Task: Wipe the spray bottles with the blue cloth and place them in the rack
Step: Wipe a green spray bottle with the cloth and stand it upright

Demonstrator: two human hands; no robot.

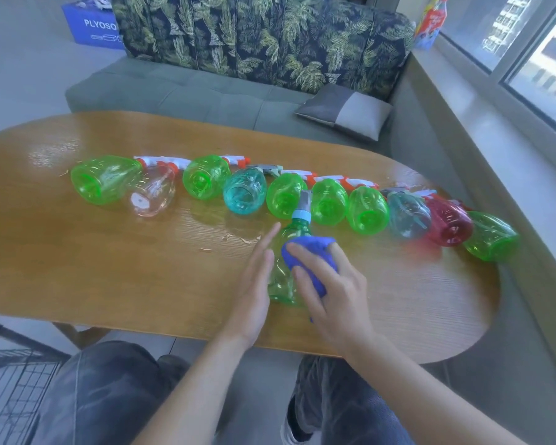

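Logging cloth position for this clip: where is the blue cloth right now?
Head view, centre-right: the blue cloth is bunched under the right hand, on the near green bottle.

**One head-worn view, looking down across the table**

A single wide-angle camera looks forward and down from above the near edge of the wooden table [109, 252]. The near edge lies close beneath the lens, with the person's knees below it. Beyond the table's far edge a sofa [206, 97] fills the top of the view; a window [527, 43] runs along the table's right.
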